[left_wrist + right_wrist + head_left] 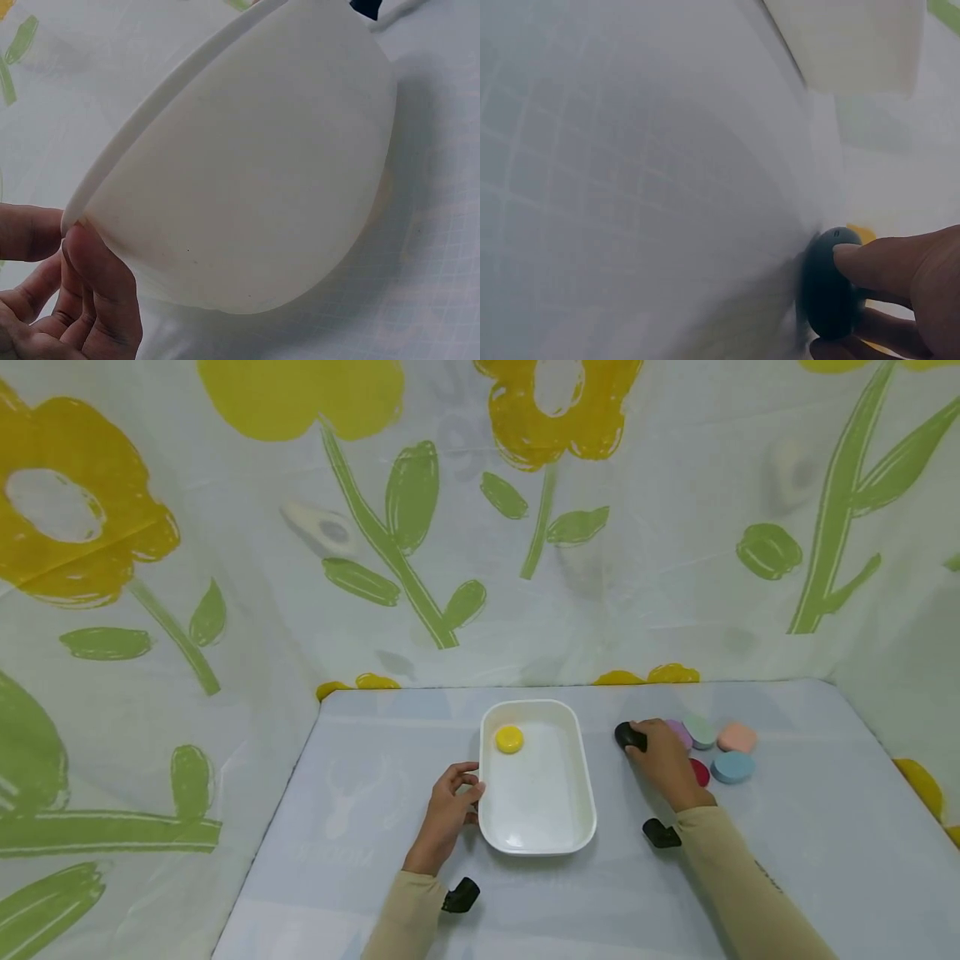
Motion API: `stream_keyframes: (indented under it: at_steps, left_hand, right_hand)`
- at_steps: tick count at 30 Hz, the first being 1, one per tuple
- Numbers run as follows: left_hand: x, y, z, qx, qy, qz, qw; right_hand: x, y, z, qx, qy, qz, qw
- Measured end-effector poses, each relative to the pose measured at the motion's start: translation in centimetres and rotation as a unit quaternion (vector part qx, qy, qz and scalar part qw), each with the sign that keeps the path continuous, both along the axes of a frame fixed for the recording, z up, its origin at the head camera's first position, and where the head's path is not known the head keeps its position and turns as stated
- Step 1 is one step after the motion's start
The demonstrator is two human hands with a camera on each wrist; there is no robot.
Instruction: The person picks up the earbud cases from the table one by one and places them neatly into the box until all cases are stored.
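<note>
A white rectangular tray (537,802) with rounded corners stands on the table, a yellow round disc (509,739) lying inside near its far left corner. At the tray's left side, my left hand (448,814) pinches the rim between thumb and finger, as the left wrist view shows. My right hand (666,764) is to the right of the tray. It grips a smooth black oval piece (831,285) with thumb and fingers, close over the tabletop. In the head view the black piece sticks out to the left of the fingertips.
Beyond my right hand lie several coloured pieces: mint green (701,732), peach (737,737), blue (732,767), red (699,772) and a partly hidden purple one (681,733). A flower-printed curtain (525,627) hangs behind the table (375,752). Black devices sit at both wrists.
</note>
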State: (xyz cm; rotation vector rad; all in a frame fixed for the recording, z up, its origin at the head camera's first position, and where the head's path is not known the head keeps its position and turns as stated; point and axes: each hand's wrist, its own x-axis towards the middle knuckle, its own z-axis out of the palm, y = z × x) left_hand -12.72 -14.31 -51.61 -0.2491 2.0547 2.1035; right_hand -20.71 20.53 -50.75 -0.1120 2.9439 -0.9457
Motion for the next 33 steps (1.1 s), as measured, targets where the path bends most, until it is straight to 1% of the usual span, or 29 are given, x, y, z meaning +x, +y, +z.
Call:
stream_keyframes:
  at_steps: [3,10,17,24,30,33]
  left_hand:
    - [0.01,0.04,0.04,0.001,-0.001,0.0,1.0]
    - [0.02,0.03,0.23,0.009,-0.009,0.003,0.9999]
    - [0.0,0.2,0.29,0.002,-0.012,0.005,0.9999]
    - [-0.08,0.16,0.33,0.009,-0.003,-0.001,1.0]
    - [-0.02,0.17,0.26,0.01,-0.004,-0.001,0.9999]
    - [-0.01,0.22,0.31,0.008,-0.004,-0.003,1.0]
  right_hand:
    - [0.14,-0.13,0.05,-0.001,-0.001,0.0,1.0]
    - [0.39,-0.35,-0.06,-0.012,0.013,0.007,1.0]
    - [0.5,-0.46,0.0,-0.013,-0.001,-0.006,1.0]
    - [0.6,-0.85,-0.08,-0.006,0.005,-0.017,1.0]
    - [0.65,-0.86,-0.21,-0.032,-0.006,-0.018,0.999]
    - [0.78,-0.82,0.23,-0.051,-0.021,-0.023,0.998]
